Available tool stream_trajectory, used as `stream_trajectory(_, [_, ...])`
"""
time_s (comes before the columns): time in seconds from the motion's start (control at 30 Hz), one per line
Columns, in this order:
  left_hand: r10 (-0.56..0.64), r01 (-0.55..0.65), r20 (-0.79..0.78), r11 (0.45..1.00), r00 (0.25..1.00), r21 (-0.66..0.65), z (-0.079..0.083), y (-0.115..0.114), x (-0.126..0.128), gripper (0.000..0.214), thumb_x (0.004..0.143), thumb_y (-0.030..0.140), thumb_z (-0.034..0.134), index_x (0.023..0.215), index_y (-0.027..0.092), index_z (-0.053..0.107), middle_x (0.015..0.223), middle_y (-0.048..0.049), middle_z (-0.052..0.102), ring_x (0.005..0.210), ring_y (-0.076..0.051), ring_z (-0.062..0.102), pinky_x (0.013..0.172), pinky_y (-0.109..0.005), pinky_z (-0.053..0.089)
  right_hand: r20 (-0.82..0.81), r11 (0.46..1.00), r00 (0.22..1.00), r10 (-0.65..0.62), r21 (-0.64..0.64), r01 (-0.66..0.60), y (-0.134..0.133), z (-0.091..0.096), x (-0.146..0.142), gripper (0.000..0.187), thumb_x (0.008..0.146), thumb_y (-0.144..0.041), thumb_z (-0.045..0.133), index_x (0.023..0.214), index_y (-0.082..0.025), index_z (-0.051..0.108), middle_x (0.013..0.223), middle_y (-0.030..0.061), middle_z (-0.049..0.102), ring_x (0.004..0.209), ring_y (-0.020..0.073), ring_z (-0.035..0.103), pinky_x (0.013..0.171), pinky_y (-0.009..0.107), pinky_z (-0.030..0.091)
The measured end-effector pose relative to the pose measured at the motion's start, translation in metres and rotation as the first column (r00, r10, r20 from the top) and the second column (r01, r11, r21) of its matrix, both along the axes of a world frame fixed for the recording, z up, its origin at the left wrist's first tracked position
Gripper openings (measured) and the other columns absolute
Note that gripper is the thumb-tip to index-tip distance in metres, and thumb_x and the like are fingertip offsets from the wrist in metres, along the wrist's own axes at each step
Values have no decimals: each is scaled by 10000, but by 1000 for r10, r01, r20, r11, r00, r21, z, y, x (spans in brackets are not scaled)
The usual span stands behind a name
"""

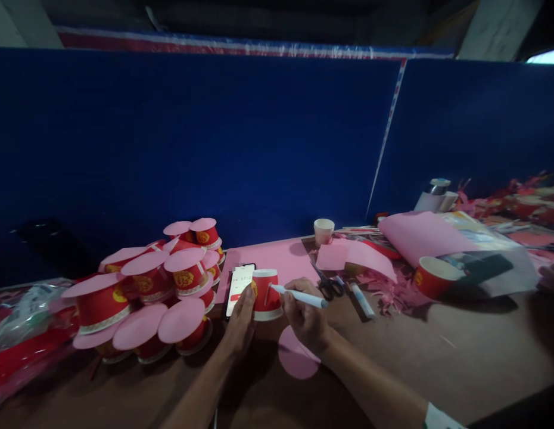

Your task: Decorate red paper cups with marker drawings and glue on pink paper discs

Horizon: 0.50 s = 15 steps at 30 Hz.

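Note:
My left hand [241,319] is closed around the left side of a red paper cup [268,298], which is held bottom-up with a gold emblem near my fingers. In my right hand [309,319] is a white marker pen [306,297], pinched with its tip at the cup's red side. A thin light mark shows on the cup by the tip. Under my right hand lies a pink paper disc [297,357], partly covered. Just behind my left hand a phone [241,286] with a lit screen rests on a pink sheet [277,257].
Red cups topped with pink discs [184,265] are stacked at left, beside plastic-wrapped goods [27,333]. Black scissors [330,288] and another marker [362,301] lie to the right, near pink paper scraps and an upright red cup [431,277]. A blue partition [259,143] stands behind.

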State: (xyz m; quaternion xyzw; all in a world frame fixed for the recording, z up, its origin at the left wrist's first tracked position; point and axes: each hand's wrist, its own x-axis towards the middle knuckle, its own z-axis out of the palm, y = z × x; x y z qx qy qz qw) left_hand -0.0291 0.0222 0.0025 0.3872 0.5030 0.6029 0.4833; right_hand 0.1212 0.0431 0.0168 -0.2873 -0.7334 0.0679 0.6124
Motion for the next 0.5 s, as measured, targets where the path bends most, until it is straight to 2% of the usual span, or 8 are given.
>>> stream_trajectory(0.07, [-26,26,21,1000,999,-1,1,0,1,510,819,503,509,1205,175,568,1304,-112,544,1238,-292,454,1025,-418,380,-7,1000,1000,-16,7,16,1,0,1,89,834,-117,453,830,-185,509,748,53,584,717,180,562,653,323,467])
stream_trajectory(0.17, [-35,35,25,999,999,1,3,-1,2,529,817,520,504,1203,164,571,1301,-109,549,1238,-281,456,1050,-399,350,-4,1000,1000,-14,9,14,2,-1,1,95,835,-125,446,824,-186,517,756,56,587,722,183,568,655,329,471])
stream_trajectory(0.33, [70,-73,-41,994,997,-84,5,-2,1,474,799,460,561,1186,188,585,1306,-97,546,1295,-285,376,1075,-421,304,-2,1000,1000,17,-17,-17,1,-3,1,81,836,-134,461,828,-190,519,742,55,581,701,184,565,641,329,475])
stream_trajectory(0.5, [40,-42,-56,998,998,-48,6,-2,1,457,816,460,531,1185,195,575,1376,-82,472,1330,-260,315,1100,-393,262,-35,999,999,10,-30,-11,2,-2,1,84,839,-126,454,836,-186,513,788,68,596,746,190,579,680,339,484])
